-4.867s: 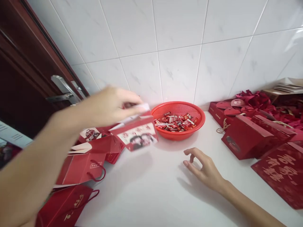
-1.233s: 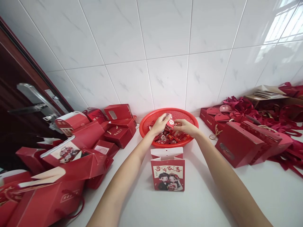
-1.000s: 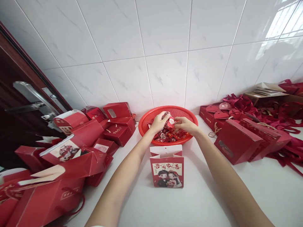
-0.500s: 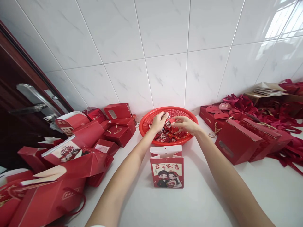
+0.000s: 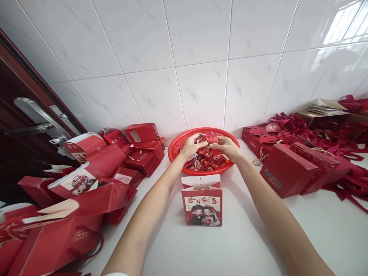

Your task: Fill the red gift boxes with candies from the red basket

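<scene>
The wrapped sweets (image 5: 205, 163) lie heaped in a red mesh basket (image 5: 176, 163), right under the person's two hands. The left hand (image 5: 190, 148) is closed on a few sweets (image 5: 202, 138), thumb laid across them. The right hand (image 5: 230, 148) faces it, fingers curled against a red packet (image 5: 212, 140) between the two; I can't tell from here how firmly it grips. Nearer the person, between the forearms, a printed red box (image 5: 202, 207) stands upright, its top open, on the white table (image 5: 184, 249). Off to the left hand's side, red cartons (image 5: 145, 159) are piled up beside a door handle (image 5: 34, 115). Beyond the right hand, red bags (image 5: 287, 168) stand near crumpled ribbons (image 5: 289, 122). Tiled wall (image 5: 201, 38) rises behind the hands.
</scene>
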`<state>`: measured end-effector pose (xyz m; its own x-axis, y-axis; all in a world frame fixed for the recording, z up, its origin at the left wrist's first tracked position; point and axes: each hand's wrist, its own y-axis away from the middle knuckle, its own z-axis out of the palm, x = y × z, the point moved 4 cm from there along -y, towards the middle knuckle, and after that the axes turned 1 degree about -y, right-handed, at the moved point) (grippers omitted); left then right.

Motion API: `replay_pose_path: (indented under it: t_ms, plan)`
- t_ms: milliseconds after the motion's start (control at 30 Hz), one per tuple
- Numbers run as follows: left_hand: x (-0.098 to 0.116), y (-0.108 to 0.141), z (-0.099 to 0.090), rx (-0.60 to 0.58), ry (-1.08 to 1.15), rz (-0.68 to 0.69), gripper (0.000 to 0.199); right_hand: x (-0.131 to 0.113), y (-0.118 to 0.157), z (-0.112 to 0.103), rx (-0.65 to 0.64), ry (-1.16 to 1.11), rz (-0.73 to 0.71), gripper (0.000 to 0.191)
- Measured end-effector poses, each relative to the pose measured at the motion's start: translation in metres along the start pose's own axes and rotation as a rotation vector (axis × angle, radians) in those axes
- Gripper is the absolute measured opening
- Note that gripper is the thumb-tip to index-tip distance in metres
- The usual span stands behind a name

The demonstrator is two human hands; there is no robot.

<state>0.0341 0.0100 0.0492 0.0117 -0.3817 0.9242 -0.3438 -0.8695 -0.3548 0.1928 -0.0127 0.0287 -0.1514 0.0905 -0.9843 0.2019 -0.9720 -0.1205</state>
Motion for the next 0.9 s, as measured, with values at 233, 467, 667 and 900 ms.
replay_pose_path:
  t_ms: [233,467,667,900]
  plan:
    - [-0.001,0.001,0.000,0.036,0.025,-0.050,0.035,-0.003,0.002,0.002,-0.002,-0.022,-0.005,0.034]
    - [-0.013,-0.006,-0.008,0.126,-0.064,-0.098,0.032,-0.003,0.003,0.003,0.040,-0.004,0.005,0.029]
    - [-0.015,-0.006,-0.013,0.154,-0.091,-0.097,0.016,-0.002,0.003,0.002,0.050,0.038,0.017,0.028]
    - [-0.013,-0.004,-0.016,0.238,-0.102,-0.081,0.016,-0.001,0.004,0.006,-0.044,0.118,0.034,0.023]
